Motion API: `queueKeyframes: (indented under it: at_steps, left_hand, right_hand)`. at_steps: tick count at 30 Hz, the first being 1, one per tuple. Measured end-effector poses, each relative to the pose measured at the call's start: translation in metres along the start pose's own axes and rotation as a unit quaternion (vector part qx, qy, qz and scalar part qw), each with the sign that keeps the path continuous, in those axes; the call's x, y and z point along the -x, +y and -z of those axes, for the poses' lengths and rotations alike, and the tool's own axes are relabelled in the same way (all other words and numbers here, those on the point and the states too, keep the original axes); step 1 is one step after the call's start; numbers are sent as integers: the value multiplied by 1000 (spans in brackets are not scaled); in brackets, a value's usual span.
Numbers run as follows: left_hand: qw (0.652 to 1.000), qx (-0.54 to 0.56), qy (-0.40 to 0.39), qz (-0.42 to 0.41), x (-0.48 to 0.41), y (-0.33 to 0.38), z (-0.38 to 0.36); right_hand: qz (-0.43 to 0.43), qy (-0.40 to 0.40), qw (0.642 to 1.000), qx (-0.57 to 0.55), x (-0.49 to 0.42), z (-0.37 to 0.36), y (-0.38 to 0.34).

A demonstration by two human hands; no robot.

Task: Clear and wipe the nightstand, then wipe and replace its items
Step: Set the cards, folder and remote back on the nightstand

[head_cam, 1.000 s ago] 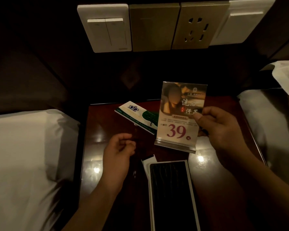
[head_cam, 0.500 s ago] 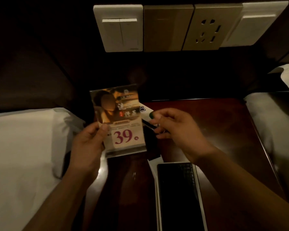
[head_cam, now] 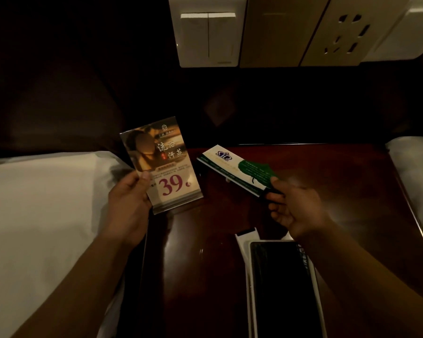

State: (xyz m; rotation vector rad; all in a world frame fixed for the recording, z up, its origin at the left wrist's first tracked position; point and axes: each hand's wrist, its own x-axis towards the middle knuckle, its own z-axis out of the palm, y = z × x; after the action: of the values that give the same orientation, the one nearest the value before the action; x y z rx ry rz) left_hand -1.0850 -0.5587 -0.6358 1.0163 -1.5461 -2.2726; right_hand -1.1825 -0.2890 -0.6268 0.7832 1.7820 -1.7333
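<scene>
- Left hand (head_cam: 130, 203) is gripping the clear acrylic sign stand with the big red "39" card (head_cam: 164, 167), held up over the table's left edge by the white bed (head_cam: 42, 215).
- Right hand (head_cam: 296, 206) pinches the end of the white-and-green paper booklet (head_cam: 235, 169), tilted above the glossy dark wood table (head_cam: 340, 172).
- A black-screened phone on a white box (head_cam: 281, 289) lies flat near the front.

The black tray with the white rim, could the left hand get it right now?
Probably not yet. The left hand is full, holding the acrylic sign at the nightstand's left edge. The black tray lies uncovered, but the hand must put the sign down first.
</scene>
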Motion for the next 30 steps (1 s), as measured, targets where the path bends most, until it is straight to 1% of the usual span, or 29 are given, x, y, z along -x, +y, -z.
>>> queueKeyframes:
  at_steps: [3, 7, 12, 14, 17, 19, 22, 26, 30]
  left_hand:
    - [1000, 9, -20, 0, -5, -1, -1]
    - [999, -16, -30, -14, -5, -1, -9]
    - [999, -21, -42, -22, 1, -7, -21]
    - [996, -42, -59, -48, 2, -10, -22]
    - [988, -88, -71, -109, -3, -16, -24]
    - [982, -110, -76, -136, -8, -19, -27]
    - [978, -117, -87, -151, -16, -18, -30]
    - [971, -156, -102, -148, -25, -10, -25]
    - [967, -184, -83, -157, -26, 2, -22]
  right_hand:
    - [-10, -5, 1000, -8, -5, -3, -4]
    - [13, 0, 1000, -29, -8, 2, -7]
    - [57, 48, 996, -45, -13, 34, -11]
    - [67, 56, 996, -29, -14, 52, -11]
    - [103, 62, 993, 17, -14, 77, -7]
    - [120, 58, 990, 35, -15, 86, -3]
    - [130, 51, 990, 37, -18, 90, 3]
    - [154, 37, 986, 45, -24, 93, 9]
    - [170, 18, 984, 50, -28, 95, 14]
